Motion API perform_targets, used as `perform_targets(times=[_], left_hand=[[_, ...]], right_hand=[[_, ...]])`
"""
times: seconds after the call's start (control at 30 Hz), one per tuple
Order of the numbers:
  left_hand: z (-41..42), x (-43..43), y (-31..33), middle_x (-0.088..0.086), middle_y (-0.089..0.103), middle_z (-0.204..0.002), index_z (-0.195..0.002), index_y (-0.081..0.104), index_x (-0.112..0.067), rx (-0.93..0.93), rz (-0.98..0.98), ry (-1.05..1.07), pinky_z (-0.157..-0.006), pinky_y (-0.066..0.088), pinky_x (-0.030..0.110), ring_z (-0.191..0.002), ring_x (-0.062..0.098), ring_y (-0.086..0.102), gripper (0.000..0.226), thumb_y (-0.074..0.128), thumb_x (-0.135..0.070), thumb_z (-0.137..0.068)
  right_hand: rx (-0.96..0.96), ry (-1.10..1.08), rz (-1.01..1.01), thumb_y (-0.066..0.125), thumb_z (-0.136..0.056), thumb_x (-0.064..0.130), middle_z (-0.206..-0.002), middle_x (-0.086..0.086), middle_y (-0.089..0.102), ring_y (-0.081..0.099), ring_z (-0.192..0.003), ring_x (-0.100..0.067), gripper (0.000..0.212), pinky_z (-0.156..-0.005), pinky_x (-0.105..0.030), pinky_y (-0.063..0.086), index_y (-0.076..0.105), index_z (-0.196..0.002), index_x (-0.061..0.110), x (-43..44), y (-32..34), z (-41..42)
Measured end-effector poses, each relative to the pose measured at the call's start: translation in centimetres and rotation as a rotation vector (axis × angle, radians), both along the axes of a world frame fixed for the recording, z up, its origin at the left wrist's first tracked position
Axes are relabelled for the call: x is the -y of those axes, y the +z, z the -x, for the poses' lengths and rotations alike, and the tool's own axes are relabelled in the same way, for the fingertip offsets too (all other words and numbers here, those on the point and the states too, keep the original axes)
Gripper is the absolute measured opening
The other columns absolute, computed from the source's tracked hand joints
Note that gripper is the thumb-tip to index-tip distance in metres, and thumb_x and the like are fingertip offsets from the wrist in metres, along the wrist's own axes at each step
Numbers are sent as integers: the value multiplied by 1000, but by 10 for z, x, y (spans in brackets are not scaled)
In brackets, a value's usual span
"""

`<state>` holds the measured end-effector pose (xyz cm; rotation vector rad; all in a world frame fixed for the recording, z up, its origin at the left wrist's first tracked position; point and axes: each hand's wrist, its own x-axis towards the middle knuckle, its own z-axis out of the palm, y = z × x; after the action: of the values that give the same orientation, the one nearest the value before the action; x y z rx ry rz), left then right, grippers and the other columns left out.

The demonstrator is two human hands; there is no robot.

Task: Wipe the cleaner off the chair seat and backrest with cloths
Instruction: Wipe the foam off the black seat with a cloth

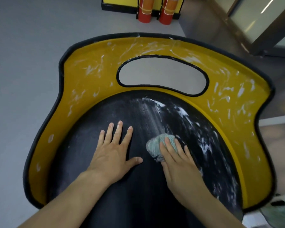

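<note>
— Where is the cloth?
— The green-grey cloth [156, 145] lies bunched on the black seat [105, 116], right of the middle, under the fingers of the right hand [179, 163]. That grip is flat, with the fingers laid straight over the cloth and pressing it down.
— And the left hand?
— The left hand [115, 150] rests palm-down on the seat just beside it, grip wide, fingers spread, holding nothing.
— The cleaner?
— White cleaner [204, 145] smears the seat's right half, and a pale streak runs from the cloth toward the yellow backrest [82, 68], which is flecked all over
</note>
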<state>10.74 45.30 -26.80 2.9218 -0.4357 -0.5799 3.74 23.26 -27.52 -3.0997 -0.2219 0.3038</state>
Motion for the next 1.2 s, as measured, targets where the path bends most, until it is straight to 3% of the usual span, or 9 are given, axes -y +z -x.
perform_targets(times=[0.1,0.23,0.47,0.6,0.73,0.87,0.97,1.1,1.2], left_hand=[[1,-3,1,6,-33,-161,-156,-23,-31,-14,30,-10,-124,-12,47,-148,28,-33,101,35,-80,-89],[2,-1,0,6,-35,-161,-156,-24,-31,-10,32,4,-123,-13,48,-147,27,-35,101,37,-78,-90],[-5,7,2,5,-35,-161,-156,-24,-32,-36,18,19,-123,-13,49,-148,28,-33,105,41,-80,-87],[-8,10,3,5,-35,-161,-156,-23,-33,-60,12,33,-123,-12,48,-148,27,-33,110,44,-82,-84],[-11,12,4,5,-34,-161,-156,-23,-33,-64,4,32,-124,-11,49,-149,28,-31,112,47,-82,-83],[-12,15,4,7,-34,-161,-156,-23,-32,-65,-11,27,-124,-9,50,-149,30,-31,113,45,-83,-82],[-10,18,5,7,-34,-161,-156,-24,-31,-55,-21,24,-124,-10,50,-148,30,-31,112,43,-84,-83],[-7,18,5,6,-34,-161,-155,-22,-38,-46,-12,5,-124,-11,48,-148,30,-32,104,39,-84,-84],[-3,18,4,6,-32,-162,-156,-19,-41,-30,9,-7,-124,-12,48,-149,30,-31,98,36,-83,-86]], right_hand=[[-11,25,46,31,-98,33,-160,-3,38,30,-149,-28,59,-114,-45,21,41,-153,15,7,-7,22],[38,55,5,51,-101,22,-164,-3,28,16,-154,-27,61,-125,-44,9,30,-158,16,-3,-15,-24],[37,-11,-95,32,-109,28,-169,-2,10,-2,-156,-26,54,-126,-46,-1,17,-161,20,-41,-3,-158],[1,6,-86,29,-109,30,-169,0,12,-1,-156,-23,54,-126,-47,4,17,-161,20,-27,2,-110],[52,13,44,27,-101,32,-160,-4,37,23,-152,-29,56,-121,-50,25,40,-153,15,5,5,-16],[61,31,68,58,-90,19,-156,-7,44,29,-148,-30,61,-114,-48,21,46,-149,12,19,-9,8],[94,-2,48,75,-83,11,-156,-8,43,34,-147,-32,73,-122,-47,22,46,-150,12,12,-15,-31],[31,-66,-57,40,-107,23,-168,-2,14,2,-156,-26,57,-126,-44,2,19,-160,17,2,-4,-79],[25,-91,-110,29,-109,26,-168,1,10,0,-156,-23,54,-126,-41,5,16,-161,19,0,1,-61]])
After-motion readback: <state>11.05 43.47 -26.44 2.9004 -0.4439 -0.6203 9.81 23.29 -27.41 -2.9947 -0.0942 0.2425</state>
